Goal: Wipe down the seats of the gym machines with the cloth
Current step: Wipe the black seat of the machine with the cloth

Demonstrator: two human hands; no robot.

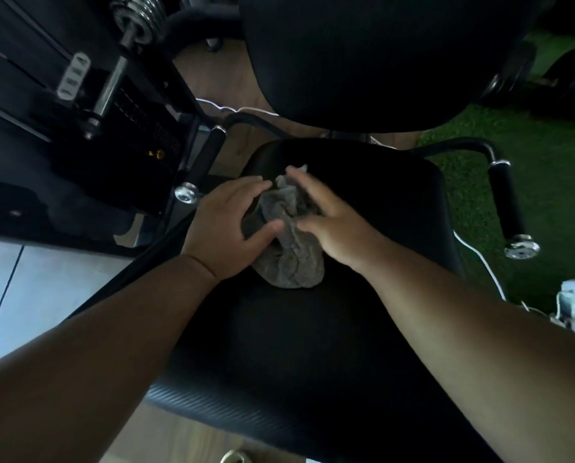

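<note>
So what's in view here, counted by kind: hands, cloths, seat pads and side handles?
Bare hands: 2, left and right, both on the cloth
Crumpled grey cloth: 1
Black padded seat: 1
Black foam-grip side handles: 2, one left, one right
Total: 6

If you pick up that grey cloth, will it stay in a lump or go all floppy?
Probably floppy: the cloth lies crumpled in soft folds on the seat. It looks light, since both hands bunch it easily. It may slide easily on the smooth seat.
</note>
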